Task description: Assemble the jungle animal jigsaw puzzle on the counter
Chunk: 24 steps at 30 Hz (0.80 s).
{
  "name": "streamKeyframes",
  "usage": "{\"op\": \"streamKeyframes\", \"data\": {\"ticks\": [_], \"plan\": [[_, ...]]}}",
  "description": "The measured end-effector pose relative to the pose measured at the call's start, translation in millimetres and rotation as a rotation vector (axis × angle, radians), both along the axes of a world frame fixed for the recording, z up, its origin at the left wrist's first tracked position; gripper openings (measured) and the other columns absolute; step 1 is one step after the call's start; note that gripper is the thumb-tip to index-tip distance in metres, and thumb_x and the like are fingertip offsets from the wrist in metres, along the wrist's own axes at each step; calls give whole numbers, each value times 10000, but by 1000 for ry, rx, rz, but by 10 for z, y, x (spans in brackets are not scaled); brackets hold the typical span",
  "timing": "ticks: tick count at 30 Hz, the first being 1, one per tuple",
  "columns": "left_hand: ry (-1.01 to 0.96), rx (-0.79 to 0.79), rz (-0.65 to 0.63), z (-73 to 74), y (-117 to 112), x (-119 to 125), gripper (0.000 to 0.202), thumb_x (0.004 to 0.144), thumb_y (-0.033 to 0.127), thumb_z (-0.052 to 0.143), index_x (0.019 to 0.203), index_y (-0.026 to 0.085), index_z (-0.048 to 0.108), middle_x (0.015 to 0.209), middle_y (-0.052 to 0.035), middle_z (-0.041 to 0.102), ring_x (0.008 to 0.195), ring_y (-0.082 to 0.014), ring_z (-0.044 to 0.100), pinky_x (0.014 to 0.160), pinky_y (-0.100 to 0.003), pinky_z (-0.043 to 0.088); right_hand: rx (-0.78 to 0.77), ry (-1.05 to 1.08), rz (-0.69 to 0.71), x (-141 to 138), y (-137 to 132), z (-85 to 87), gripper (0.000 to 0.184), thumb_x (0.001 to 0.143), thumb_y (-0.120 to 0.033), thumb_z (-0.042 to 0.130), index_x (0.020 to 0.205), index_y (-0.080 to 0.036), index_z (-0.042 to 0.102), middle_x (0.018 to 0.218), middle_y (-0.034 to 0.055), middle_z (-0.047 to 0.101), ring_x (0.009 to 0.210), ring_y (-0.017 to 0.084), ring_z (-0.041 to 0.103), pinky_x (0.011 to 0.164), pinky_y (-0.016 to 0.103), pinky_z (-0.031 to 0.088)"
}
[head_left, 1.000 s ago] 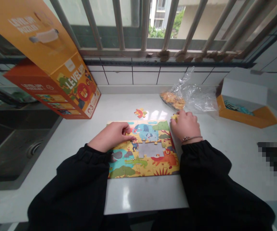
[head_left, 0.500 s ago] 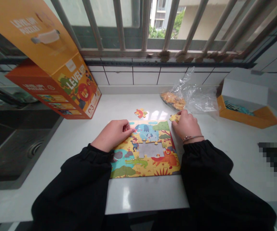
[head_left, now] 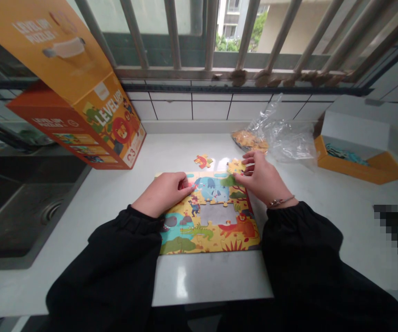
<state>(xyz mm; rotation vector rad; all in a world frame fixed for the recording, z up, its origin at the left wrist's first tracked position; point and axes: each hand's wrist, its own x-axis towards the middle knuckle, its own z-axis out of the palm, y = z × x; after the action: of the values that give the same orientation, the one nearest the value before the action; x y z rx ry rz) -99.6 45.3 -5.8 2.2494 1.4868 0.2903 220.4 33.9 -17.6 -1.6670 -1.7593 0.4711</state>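
Observation:
A jigsaw puzzle (head_left: 205, 235) with animal pictures lies flat on the counter, with a grey gap (head_left: 217, 214) in its middle. My left hand (head_left: 166, 191) rests over the puzzle's upper left part, its fingers curled in toward the thumb; whether anything is between them is hidden. Just beyond the upper right edge lies a yellow puzzle piece (head_left: 235, 166). My right hand (head_left: 263, 177) is beside that piece with thumb and fingers apart, the tips close to it. Another loose puzzle piece (head_left: 203, 161), red and yellow, lies behind the puzzle.
A tall orange puzzle box (head_left: 115, 124) stands open at the left, near a dark sink (head_left: 12, 216). At the back, a clear plastic bag (head_left: 288, 138) holds orange-brown pieces. An open yellow box (head_left: 361, 163) with blue pieces sits at the right. Window bars line the back.
The yellow piece has shifted left, nearer the puzzle's upper edge. My right hand has moved left too, and its fingers have spread. My left hand has stayed in place.

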Motion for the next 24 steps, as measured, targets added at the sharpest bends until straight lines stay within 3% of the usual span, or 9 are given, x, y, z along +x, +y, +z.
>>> {"op": "streamKeyframes", "data": {"ticks": [4, 10, 18, 24], "plan": [[6, -9, 5, 16, -6, 11, 363, 987, 528, 700, 784, 237, 623, 793, -31, 727, 703, -207, 607, 657, -345, 338, -16, 32, 246, -154, -72, 46, 495, 837, -362, 813, 1243, -232, 563, 1183, 91, 719, 879, 211, 682, 799, 383, 589], [10, -11, 4, 38, -10, 18, 347, 979, 503, 706, 780, 234, 618, 792, -28, 724, 697, -204, 599, 658, -346, 337, -54, -87, 471, -297, -144, 119, 408, 827, -259, 810, 1163, -241, 580, 1164, 60, 714, 998, 230, 669, 865, 367, 543], [19, -26, 18, 58, -24, 25, 343, 985, 490, 698, 775, 233, 613, 786, -29, 727, 698, -203, 600, 655, -343, 343, -52, -139, 570, -328, -166, 145, 431, 823, -240, 857, 1180, -239, 616, 1183, 59, 721, 1006, 229, 664, 876, 371, 530], [-5, -28, 15, 58, -34, 36, 317, 990, 472, 687, 792, 230, 631, 808, -29, 736, 719, -204, 613, 665, -344, 361, -108, -166, 741, -338, -241, 168, 340, 853, -238, 854, 1141, -245, 673, 1129, 30, 687, 930, 187, 643, 821, 325, 515]]}}
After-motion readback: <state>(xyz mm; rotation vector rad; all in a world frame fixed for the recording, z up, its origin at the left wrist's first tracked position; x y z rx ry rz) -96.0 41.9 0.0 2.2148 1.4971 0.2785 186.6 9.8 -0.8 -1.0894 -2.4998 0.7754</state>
